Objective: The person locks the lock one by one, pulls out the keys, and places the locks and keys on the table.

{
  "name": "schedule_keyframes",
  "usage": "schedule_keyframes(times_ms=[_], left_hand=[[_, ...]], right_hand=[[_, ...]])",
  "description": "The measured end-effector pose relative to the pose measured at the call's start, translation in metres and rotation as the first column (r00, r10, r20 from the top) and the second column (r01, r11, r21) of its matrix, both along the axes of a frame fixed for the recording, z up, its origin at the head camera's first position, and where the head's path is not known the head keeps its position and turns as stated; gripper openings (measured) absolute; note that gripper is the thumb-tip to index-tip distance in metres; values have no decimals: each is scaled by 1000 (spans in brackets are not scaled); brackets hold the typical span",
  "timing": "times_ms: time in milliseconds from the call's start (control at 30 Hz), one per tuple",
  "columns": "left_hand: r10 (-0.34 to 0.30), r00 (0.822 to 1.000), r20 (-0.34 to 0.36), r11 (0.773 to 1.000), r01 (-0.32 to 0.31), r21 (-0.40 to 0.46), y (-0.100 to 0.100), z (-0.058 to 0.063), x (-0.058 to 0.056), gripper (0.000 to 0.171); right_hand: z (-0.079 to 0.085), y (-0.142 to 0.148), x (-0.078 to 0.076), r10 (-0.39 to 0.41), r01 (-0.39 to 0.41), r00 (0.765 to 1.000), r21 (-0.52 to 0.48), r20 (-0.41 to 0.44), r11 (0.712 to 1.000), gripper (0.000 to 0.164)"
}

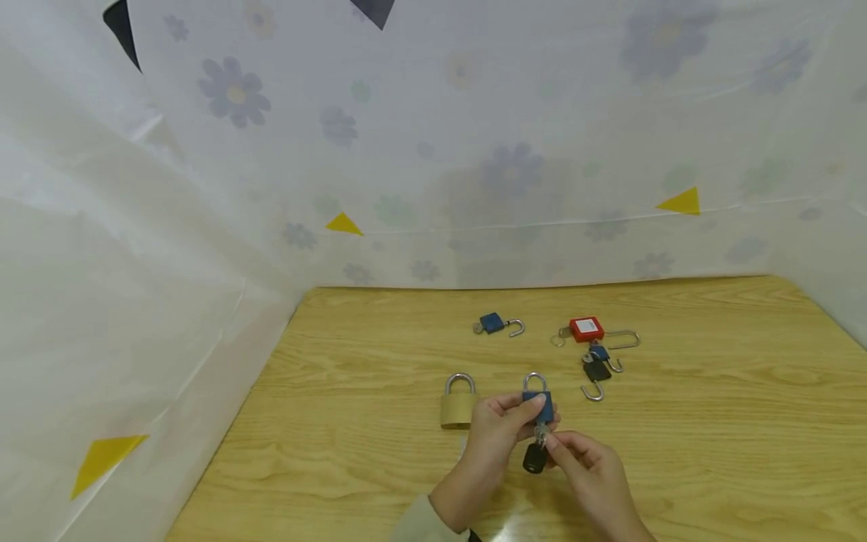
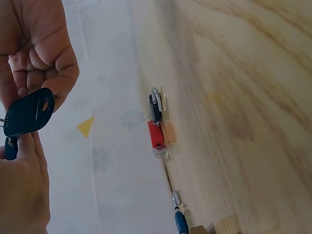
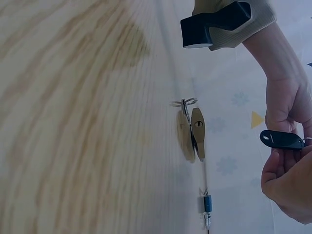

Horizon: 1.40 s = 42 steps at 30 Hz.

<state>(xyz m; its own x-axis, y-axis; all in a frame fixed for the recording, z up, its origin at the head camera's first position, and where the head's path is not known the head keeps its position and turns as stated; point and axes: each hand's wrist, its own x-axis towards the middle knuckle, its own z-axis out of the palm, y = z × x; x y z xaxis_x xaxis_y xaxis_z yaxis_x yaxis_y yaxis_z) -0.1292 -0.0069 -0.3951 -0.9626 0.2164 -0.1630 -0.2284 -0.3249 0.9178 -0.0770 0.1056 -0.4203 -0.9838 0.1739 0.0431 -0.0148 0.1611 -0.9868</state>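
In the head view, my left hand (image 1: 493, 435) holds a small blue padlock (image 1: 546, 412) between thumb and fingers. Its steel shackle points up, and the thumb covers part of the body. My right hand (image 1: 594, 476) pinches the key and ring (image 1: 540, 433) below the padlock; fingertips hide part of them. From that ring hangs a black key tag (image 1: 534, 458), which also shows between both hands in the left wrist view (image 2: 29, 112) and the right wrist view (image 3: 282, 140). Just left of my left hand, a larger brass padlock (image 1: 457, 411) has its shackle upward.
Toward the back lies a blue padlock (image 1: 492, 323) with its shackle open and a key. Farther right are a red padlock (image 1: 586, 328), a small blue padlock (image 1: 599, 351) and a black padlock (image 1: 597, 369), shackles open. White flowered sheeting (image 1: 420, 150) surrounds the wooden table (image 1: 325, 421).
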Motion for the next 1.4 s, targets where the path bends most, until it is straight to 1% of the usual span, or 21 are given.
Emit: schedule_keyframes(times_ms=[200, 300, 567, 767, 867, 900, 967, 1067, 1133, 1200, 1267, 1333, 1400], left_hand=[[7, 1000, -1, 1000, -7, 3, 0, 2, 0, 26], [12, 1000, 0, 1000, -12, 7, 1, 2, 0, 26], [36, 999, -11, 999, -36, 24, 5, 1, -1, 27], [54, 999, 7, 998, -54, 35, 9, 2, -3, 26], [66, 998, 0, 997, -66, 49, 11, 1, -3, 27], [69, 998, -7, 996, -68, 63, 11, 1, -4, 28], [92, 995, -26, 990, -89, 113, 7, 3, -7, 29], [147, 986, -79, 976, -131, 176, -2, 9, -15, 32], [170, 980, -107, 969, -147, 198, -10, 13, -20, 34], [168, 978, -124, 974, -145, 176, -16, 15, -22, 35], [147, 982, -122, 980, -127, 156, -20, 15, -22, 35], [132, 985, -111, 983, -115, 142, -23, 13, -20, 34], [140, 986, -93, 982, -126, 143, -25, 11, -19, 33]], right_hand=[[-5, -1, -3, -13, 12, 1000, -35, -26, 999, 15], [-6, -1, -4, -16, 15, 1000, -43, -23, 999, 16], [2, 0, -3, -48, 48, 998, -16, 40, 999, 17], [5, 0, -3, -62, 62, 998, -4, 24, 998, 18], [6, 0, -3, -74, 74, 997, -13, 23, 997, 18], [5, 0, -3, -76, 76, 997, -8, 10, 997, 17], [2, -3, 0, -76, 76, 997, -6, 6, 997, 16], [-3, -6, 3, -66, 66, 998, -1, 20, 998, 15], [-6, -7, 4, -59, 58, 997, 26, 56, 998, 16], [-7, -6, 3, -58, 55, 995, 46, 84, 997, 17], [-7, -4, 0, -58, 51, 993, 65, 103, 997, 18], [-7, -2, -3, -58, 49, 992, 79, 115, 996, 18], [-8, -1, -7, -54, 42, 991, 97, 126, 994, 17]])
